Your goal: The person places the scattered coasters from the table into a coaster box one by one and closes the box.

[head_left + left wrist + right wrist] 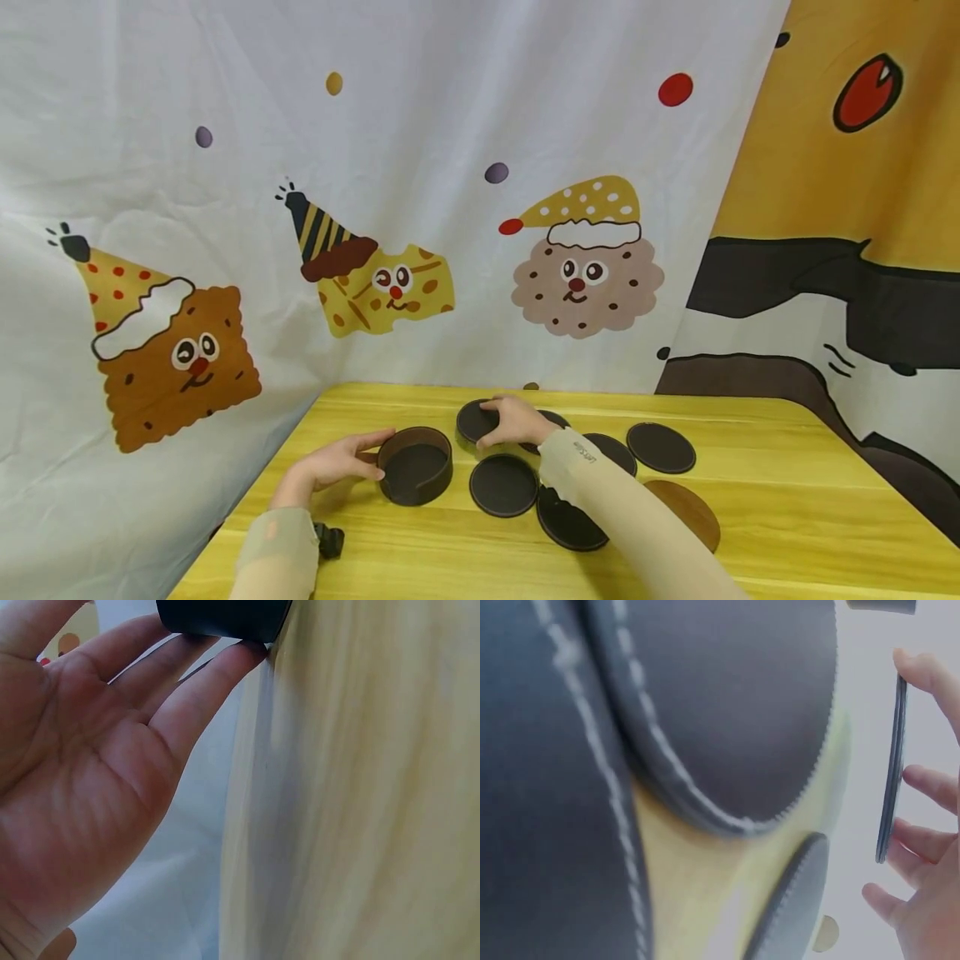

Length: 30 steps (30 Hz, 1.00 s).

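My left hand (pixel 337 462) rests its fingertips on the side of a round dark-brown coaster holder (pixel 416 469), which has an open top and a gap in its front wall. In the left wrist view the fingers of the left hand (pixel 82 765) are extended, touching the holder's dark wall (pixel 225 616). My right hand (pixel 517 421) pinches a round black coaster (pixel 474 419) by its edges, just right of the holder. The right wrist view shows that coaster (pixel 893 772) edge-on, between the thumb and fingers of the right hand (pixel 934 877).
Several more stitched black coasters, one (pixel 504 486) in front of the right hand and another (pixel 662 447) at the far right, lie on the yellow wood-grain table (pixel 420 554). A brown coaster (pixel 686 510) is partly behind the right sleeve. A printed curtain (pixel 420 125) hangs behind.
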{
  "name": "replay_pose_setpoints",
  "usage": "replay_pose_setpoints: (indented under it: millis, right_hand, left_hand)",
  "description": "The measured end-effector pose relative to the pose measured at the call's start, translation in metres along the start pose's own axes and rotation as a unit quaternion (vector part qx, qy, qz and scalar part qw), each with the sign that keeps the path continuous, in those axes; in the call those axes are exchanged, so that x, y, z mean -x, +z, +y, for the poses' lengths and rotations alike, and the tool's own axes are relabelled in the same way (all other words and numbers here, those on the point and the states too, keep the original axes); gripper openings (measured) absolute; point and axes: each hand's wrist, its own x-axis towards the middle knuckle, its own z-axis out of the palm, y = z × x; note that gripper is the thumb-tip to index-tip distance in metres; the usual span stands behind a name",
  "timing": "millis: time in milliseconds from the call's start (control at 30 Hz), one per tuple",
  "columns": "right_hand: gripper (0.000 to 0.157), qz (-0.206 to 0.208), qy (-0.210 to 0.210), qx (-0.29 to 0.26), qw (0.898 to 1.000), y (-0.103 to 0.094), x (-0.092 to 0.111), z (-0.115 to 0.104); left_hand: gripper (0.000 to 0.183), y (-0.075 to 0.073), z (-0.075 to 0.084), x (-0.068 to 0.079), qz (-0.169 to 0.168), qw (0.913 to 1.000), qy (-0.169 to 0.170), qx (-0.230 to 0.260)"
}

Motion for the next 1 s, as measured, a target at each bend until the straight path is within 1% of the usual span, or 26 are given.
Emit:
replay_pose_setpoints:
  millis: [333, 567, 700, 833, 1000]
  right_hand:
    - [0.082, 0.023, -0.016, -0.007, 1.0, -0.02, 0.008, -0.006]
    - [0.083, 0.036, -0.036, 0.01, 0.999, -0.034, 0.01, -0.013]
    - [0.084, 0.035, -0.045, 0.021, 0.998, -0.042, 0.012, -0.019]
    - [0.082, 0.037, -0.057, 0.022, 0.997, -0.047, 0.013, -0.026]
    - [0.081, 0.037, -0.06, 0.025, 0.997, -0.052, 0.013, -0.033]
  left_hand:
    - [0.081, 0.0, 0.0, 0.001, 0.0, 0.9999, 0.004, -0.009]
    - [0.08, 0.0, 0.002, 0.001, -0.001, 1.0, 0.001, -0.003]
    - [0.08, 0.0, 0.002, 0.001, 0.001, 1.0, 0.0, -0.006]
    - [0.08, 0.001, 0.002, 0.002, 0.003, 1.0, -0.001, -0.009]
    - [0.08, 0.001, 0.003, 0.002, 0.003, 0.9999, 0.0, -0.01]
